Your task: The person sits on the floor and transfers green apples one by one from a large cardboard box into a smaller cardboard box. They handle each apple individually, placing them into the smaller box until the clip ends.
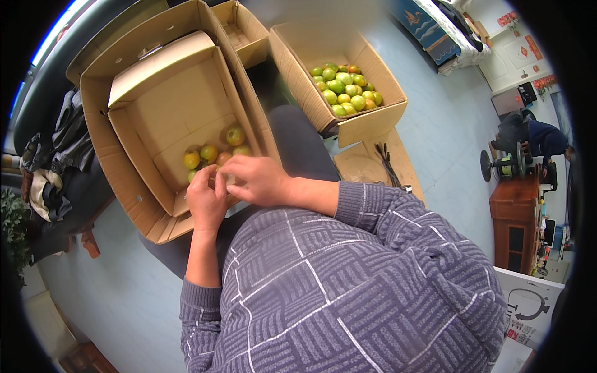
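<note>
My left hand (pixel 206 198) and my right hand (pixel 254 179) meet over the near end of a shallow cardboard box (pixel 182 100). Their fingertips touch or nearly touch, and whether something small is between them is hidden. Just beyond the fingers, several tomatoes lie in the box: a yellowish one (pixel 191 159), a greenish-yellow one (pixel 209 153), a reddish one (pixel 223 158) and a larger green-orange one (pixel 235 135). This box sits inside a bigger cardboard carton (pixel 105 154) that rests by my legs. To the right, another cardboard box (pixel 303 77) holds a heap of mostly green tomatoes (pixel 345 86).
A small cardboard box (pixel 254 44) stands behind. Black cables (pixel 387 163) lie on a flat cardboard piece (pixel 357 161) at right. Dark clothes (pixel 74 130) cover a seat at left. Far right, a person (pixel 543 140) bends near a fan (pixel 506 164) and a wooden desk (pixel 515 200).
</note>
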`<state>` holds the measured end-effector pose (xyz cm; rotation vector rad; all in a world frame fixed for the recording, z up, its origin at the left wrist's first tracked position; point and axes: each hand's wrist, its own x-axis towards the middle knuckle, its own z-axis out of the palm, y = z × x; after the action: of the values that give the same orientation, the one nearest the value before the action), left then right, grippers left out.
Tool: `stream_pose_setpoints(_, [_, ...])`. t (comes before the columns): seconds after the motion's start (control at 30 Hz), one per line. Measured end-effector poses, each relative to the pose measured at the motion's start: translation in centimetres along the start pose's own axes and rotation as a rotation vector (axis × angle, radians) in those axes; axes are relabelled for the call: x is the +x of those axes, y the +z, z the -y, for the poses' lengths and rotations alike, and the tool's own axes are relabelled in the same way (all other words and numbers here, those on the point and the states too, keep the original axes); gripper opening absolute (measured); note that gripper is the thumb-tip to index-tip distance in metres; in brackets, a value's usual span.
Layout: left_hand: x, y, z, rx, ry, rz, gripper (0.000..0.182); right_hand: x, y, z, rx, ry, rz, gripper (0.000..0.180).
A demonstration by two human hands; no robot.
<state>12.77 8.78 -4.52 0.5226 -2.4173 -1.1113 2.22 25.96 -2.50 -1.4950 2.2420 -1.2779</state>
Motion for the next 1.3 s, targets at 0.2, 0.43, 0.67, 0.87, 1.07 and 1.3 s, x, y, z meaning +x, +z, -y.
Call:
stream_pose_setpoints(0.2, [-0.1,0.0,0.1,0.010,0.009,0.006,0.024,-0.1,-0.1,0.1,0.020,-0.015,-0.012,0.035])
stream_pose_setpoints(0.43, [-0.2,0.1,0.4,0.008,0.010,0.020,0.024,-0.2,0.1,-0.3,0.026,-0.059,-0.051,0.029])
stream_pose_setpoints(0.67, [-0.2,-0.1,-0.1,0.011,0.011,0.056,0.023,0.4,-1.5,0.7,0.124,-0.091,-0.093,0.019])
stream_pose_setpoints(0.87, [-0.7,-0.4,-0.7,-0.017,0.001,0.053,0.023,4.0,-11.8,-7.6,0.127,-0.047,-0.614,0.007])
stream_pose_setpoints(1.07, [-0.6,-0.4,-1.6,-0.029,0.006,0.056,0.021,10.9,-25.8,-26.5,-0.552,0.564,-0.524,0.039])
stream_pose_setpoints(1.3, [-0.6,-0.3,-2.7,-0.051,-0.023,0.069,0.021,9.9,-27.9,-35.1,-0.875,1.167,0.106,0.066])
